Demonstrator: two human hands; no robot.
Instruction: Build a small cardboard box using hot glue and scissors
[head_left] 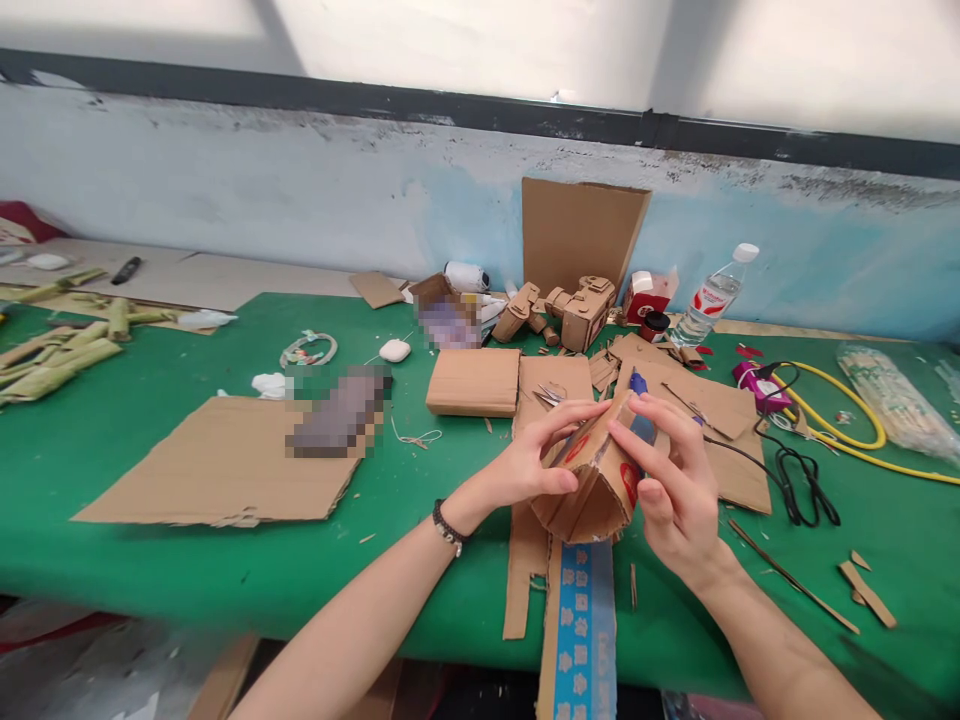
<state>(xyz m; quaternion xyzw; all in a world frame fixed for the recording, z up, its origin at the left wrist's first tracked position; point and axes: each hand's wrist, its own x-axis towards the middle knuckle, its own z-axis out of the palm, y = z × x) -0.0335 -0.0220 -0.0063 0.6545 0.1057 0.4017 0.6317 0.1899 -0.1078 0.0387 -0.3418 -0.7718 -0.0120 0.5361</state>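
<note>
Gripping is by both bare hands: the left hand [551, 455] closes thumb and fingers about the left side of a folded cardboard piece [600, 452], while the right hand [681, 490] sets its fingers against the upper ridge and right side. Beneath, a green tabletop [420, 570] spans the frame; a flat cardboard sheet [217, 465] lies left of centre, and a blue-printed strip [577, 630] runs to the lower edge below the hands. Smaller, a cardboard block [472, 383] sits near the centre, and a narrow scrap [868, 594] lies at lower right. As to progress, panels stand bent into a tube-like body; the near end is open, and whether the seam is fastened cannot be told. The shaping thus seems well along, the seam and open end apparently remaining. Relative to the grip, the piece lies between the hands, touching both, right of the frame's centre, tilted, its open end toward the lower edge
</note>
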